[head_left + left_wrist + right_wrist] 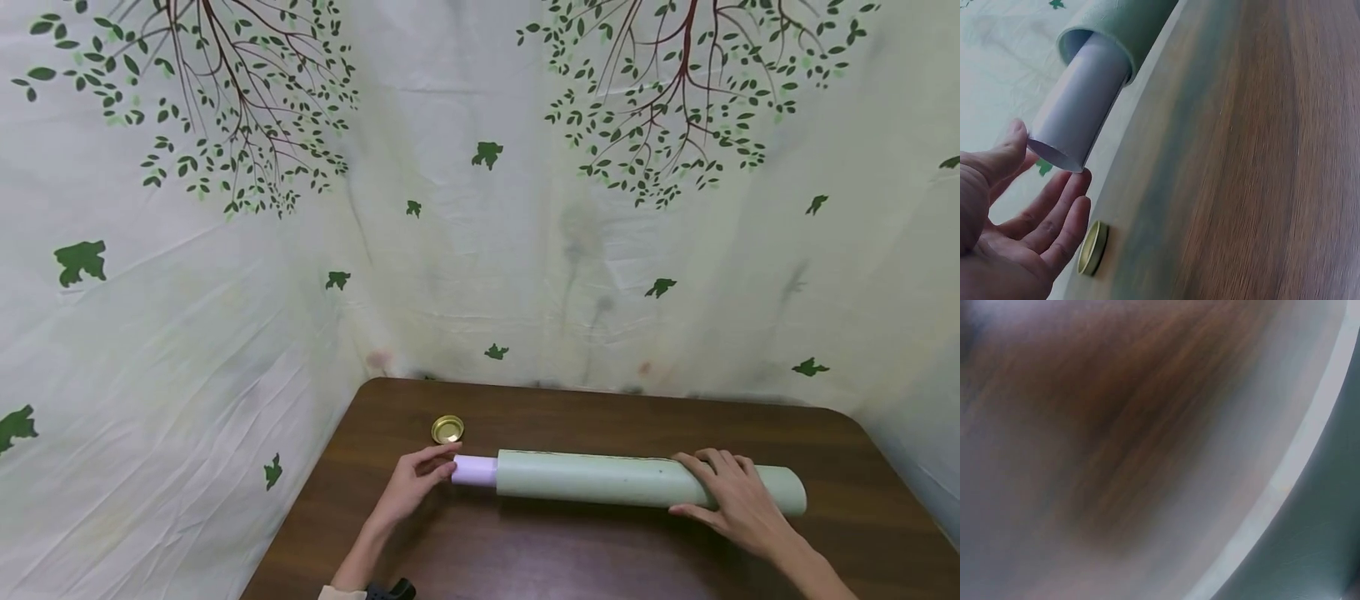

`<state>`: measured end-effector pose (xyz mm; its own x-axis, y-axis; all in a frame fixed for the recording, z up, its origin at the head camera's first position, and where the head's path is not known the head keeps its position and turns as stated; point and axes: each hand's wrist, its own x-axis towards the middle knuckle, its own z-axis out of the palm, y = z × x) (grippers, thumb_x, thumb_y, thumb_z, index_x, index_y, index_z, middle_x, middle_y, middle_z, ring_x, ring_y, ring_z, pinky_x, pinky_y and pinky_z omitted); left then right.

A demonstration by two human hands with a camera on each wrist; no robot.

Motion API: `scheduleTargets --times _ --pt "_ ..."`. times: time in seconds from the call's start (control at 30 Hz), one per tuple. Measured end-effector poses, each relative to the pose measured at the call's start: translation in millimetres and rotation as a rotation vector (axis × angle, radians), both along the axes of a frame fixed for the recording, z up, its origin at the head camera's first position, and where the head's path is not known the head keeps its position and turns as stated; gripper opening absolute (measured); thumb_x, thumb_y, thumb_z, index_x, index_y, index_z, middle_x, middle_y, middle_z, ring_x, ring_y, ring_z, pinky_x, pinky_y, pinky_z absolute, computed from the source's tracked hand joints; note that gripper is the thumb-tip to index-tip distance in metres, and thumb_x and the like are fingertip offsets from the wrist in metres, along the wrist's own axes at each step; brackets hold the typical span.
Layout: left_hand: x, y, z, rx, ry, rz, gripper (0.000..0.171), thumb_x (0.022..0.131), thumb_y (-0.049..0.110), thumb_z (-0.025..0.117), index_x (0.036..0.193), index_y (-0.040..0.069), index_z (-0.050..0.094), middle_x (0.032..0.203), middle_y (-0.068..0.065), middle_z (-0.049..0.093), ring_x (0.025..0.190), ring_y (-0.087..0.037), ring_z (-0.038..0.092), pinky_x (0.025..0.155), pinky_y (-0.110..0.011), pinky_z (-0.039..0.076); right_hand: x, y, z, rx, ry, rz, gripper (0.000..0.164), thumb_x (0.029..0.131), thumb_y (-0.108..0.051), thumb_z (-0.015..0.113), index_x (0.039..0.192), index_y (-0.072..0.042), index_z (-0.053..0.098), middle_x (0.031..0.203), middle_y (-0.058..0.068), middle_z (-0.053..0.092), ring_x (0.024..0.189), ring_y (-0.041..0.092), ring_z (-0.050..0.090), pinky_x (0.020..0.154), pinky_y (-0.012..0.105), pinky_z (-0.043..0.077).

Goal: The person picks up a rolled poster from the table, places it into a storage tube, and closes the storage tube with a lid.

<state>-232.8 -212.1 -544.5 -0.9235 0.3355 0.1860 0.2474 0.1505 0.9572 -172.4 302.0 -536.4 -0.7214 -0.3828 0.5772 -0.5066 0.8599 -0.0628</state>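
A long light green tube (600, 479) lies sideways on the brown table, and a rolled sheet of lilac paper (476, 471) sticks out of its open left end. With thumb and fingertips my left hand (411, 487) pinches the outer end of that roll. The left wrist view shows the hollow roll (1079, 103) inside the tube's mouth, with the thumb on one side of its rim and fingertips on the other. My right hand (731, 504) grips the tube near its right end, thumb on the near side, fingers over the top.
A shallow round gold lid (447, 429) rests on the table (600, 558) just beyond my left hand. Behind the table hangs a pale curtain (465, 275) printed with trees and green leaves. The right wrist view is blurred, with part of the green tube (1310, 531) at its right.
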Motion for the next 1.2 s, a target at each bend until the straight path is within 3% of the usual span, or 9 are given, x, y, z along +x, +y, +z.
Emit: scheduleTargets --times 0.17,0.33,0.6,0.9,1.0,1.1,1.2 --pt "0.8 8.7 -0.7 0.023 -0.016 -0.047 0.045 0.098 0.006 0.069 0.136 -0.016 0.056 0.13 -0.038 0.062 0.103 0.0 0.07 0.085 -0.02 0.057 0.5 -3.0 -1.2 -0.003 0.005 -0.003 0.076 0.069 -0.059 0.086 0.13 -0.02 0.066 0.107 0.003 0.066 0.097 0.026 0.063 0.083 0.051 0.043" --pt "2.0 16.0 0.8 -0.003 -0.013 -0.067 0.041 0.097 0.007 0.07 0.133 -0.011 0.061 0.126 -0.035 0.066 0.103 0.0 0.07 0.086 -0.019 0.057 -2.0 -5.6 -0.8 -0.005 0.008 -0.006 0.076 0.069 -0.059 0.086 0.13 -0.019 0.066 0.106 0.004 0.066 0.097 0.026 0.063 0.082 0.051 0.043" --pt "2.7 32.2 -3.9 -0.027 0.031 -0.056 0.036 0.097 0.009 0.071 0.13 -0.005 0.067 0.125 -0.029 0.069 0.107 -0.011 0.069 0.088 -0.02 0.056 -6.5 -14.2 -3.9 -0.005 0.006 0.003 0.075 0.07 -0.059 0.086 0.131 -0.02 0.066 0.106 0.003 0.066 0.095 0.024 0.063 0.081 0.05 0.043" --pt "9.0 37.8 -9.9 0.001 0.006 -0.03 0.036 0.097 0.008 0.071 0.128 -0.01 0.065 0.123 -0.033 0.068 0.101 -0.003 0.07 0.086 -0.019 0.056 -4.6 -18.8 -9.0 -0.003 0.004 -0.002 0.074 0.07 -0.062 0.085 0.13 -0.021 0.066 0.106 0.002 0.065 0.095 0.022 0.061 0.081 0.049 0.043" --pt "5.7 28.8 -7.4 -0.065 0.01 0.036 0.036 0.097 0.011 0.072 0.128 -0.007 0.066 0.122 -0.03 0.07 0.101 -0.01 0.072 0.084 -0.02 0.056 -2.2 -16.9 -10.4 -0.001 -0.01 -0.015 0.075 0.07 -0.062 0.085 0.13 -0.02 0.067 0.107 0.003 0.066 0.096 0.023 0.062 0.081 0.05 0.043" --pt "-5.0 13.0 -3.9 -0.178 0.03 0.184 0.04 0.095 0.016 0.076 0.128 -0.004 0.067 0.119 -0.025 0.071 0.103 -0.023 0.072 0.085 -0.027 0.056 2.0 -13.3 -12.9 0.001 -0.034 -0.042 0.075 0.069 -0.062 0.085 0.129 -0.02 0.067 0.107 0.004 0.066 0.095 0.025 0.062 0.08 0.052 0.043" --pt "-20.3 -7.0 -5.0 -0.301 0.031 0.343 0.05 0.091 0.023 0.081 0.133 0.0 0.065 0.124 -0.023 0.067 0.112 -0.034 0.067 0.091 -0.042 0.056 5.1 -8.2 -14.1 0.008 -0.054 -0.066 0.076 0.068 -0.062 0.086 0.129 -0.02 0.068 0.105 0.004 0.066 0.093 0.026 0.062 0.078 0.052 0.043"
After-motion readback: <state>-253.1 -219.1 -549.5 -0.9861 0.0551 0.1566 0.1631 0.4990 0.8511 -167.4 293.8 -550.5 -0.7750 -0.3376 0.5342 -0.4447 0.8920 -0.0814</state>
